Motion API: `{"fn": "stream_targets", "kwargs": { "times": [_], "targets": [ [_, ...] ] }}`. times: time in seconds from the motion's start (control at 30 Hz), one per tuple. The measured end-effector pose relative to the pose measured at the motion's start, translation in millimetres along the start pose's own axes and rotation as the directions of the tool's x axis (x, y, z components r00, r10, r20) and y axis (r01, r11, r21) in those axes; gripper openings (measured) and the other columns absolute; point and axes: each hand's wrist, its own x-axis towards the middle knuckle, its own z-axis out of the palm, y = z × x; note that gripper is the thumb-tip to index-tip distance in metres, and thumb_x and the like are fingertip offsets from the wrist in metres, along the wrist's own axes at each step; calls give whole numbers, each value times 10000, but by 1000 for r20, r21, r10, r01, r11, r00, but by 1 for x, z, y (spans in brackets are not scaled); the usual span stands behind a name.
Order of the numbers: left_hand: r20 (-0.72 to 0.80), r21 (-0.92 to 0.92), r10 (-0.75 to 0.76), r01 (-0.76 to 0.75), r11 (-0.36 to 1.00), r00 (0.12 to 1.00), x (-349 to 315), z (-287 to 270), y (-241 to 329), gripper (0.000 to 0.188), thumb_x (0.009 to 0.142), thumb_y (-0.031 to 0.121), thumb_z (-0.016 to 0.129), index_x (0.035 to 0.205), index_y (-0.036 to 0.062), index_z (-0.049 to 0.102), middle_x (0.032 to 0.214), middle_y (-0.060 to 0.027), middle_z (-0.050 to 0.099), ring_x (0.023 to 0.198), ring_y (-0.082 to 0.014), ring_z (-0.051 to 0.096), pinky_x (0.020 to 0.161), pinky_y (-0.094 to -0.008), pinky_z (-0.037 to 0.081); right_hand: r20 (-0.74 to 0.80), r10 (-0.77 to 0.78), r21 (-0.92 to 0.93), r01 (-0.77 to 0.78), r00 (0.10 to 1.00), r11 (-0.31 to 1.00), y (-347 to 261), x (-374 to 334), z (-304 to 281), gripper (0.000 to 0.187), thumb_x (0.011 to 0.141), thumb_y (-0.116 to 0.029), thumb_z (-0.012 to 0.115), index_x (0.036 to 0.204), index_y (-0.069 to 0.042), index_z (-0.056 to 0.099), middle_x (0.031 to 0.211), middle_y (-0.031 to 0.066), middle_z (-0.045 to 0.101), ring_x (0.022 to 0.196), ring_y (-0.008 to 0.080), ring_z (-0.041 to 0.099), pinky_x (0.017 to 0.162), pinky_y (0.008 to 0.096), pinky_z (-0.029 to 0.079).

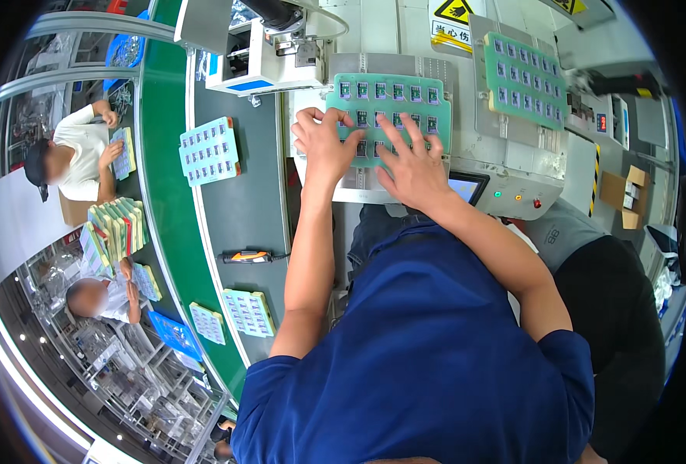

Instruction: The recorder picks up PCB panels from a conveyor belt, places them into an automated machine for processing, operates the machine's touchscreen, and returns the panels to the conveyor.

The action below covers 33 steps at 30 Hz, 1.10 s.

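In front of me a pale green tray (389, 77) with rows of small dark circuit boards lies on a grey metal fixture plate (436, 69). My left hand (326, 148) rests over the tray's left edge, fingers bent and apart, its thumb reaching inward to the boards. Over the lower right part of the tray, my right hand (416, 166) spreads its fingers among the boards, with some of them covered. Neither hand visibly holds anything. A second green tray (491, 66) of boards sits on another metal plate to the right.
A white machine head (281, 58) stands at the upper left. Lit buttons (518, 197) and a screen (467, 185) are near my right forearm. On the dark belt (254, 209) lie a filled tray (209, 160) and an orange-and-black tool (246, 256). Two co-workers handle trays beyond the green belt (169, 209).
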Motion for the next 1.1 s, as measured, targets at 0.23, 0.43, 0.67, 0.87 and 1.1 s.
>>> {"fn": "stream_targets", "kwargs": {
  "times": [0.23, 0.43, 0.67, 0.87, 1.1],
  "targets": [
    [61, -59, 108, -105, 993, 992, -9, 0, 14, 211, 711, 219, 782, 894, 193, 679, 1083, -100, 387, 1049, -323, 362, 894, -447, 310, -45, 69, 92, -64, 997, 994, 17, -10, -17, 280, 749, -252, 621, 1004, -154, 680, 1457, 69, 334, 1318, 306, 286, 939, 531, 263],
    [92, -65, 209, -204, 977, 974, -10, 21, 17, 180, 656, 213, 800, 807, 210, 702, 1064, -62, 383, 1039, -303, 350, 852, -429, 282, -58, 60, 160, -50, 997, 986, 37, -26, -21, 387, 691, -201, 616, 1073, -186, 671, 1424, 83, 359, 1291, 319, 306, 944, 515, 233],
    [83, 9, 216, -218, 976, 973, -3, 30, 17, 155, 663, 234, 795, 792, 208, 713, 1048, -60, 393, 1020, -306, 347, 843, -432, 284, 14, 58, 111, -59, 998, 992, 30, -20, -13, 343, 747, -258, 637, 1080, -180, 664, 1453, 76, 316, 1313, 315, 271, 950, 536, 244],
    [71, -11, 217, -216, 976, 974, -1, 36, 19, 153, 657, 218, 792, 789, 211, 713, 1032, -59, 393, 1016, -305, 350, 829, -432, 289, 44, 45, 116, -50, 998, 992, 32, -26, -16, 295, 759, -260, 637, 1039, -172, 667, 1451, 53, 333, 1315, 303, 276, 938, 536, 265],
    [76, 8, 218, -219, 976, 973, -1, 35, 21, 156, 630, 188, 789, 761, 192, 703, 1027, -65, 389, 1016, -303, 351, 820, -430, 288, -51, -20, -77, 16, 999, 997, 24, -40, -5, 340, 786, -318, 647, 1093, -172, 651, 1435, 15, 384, 1293, 255, 322, 912, 483, 289]
  ]
}}
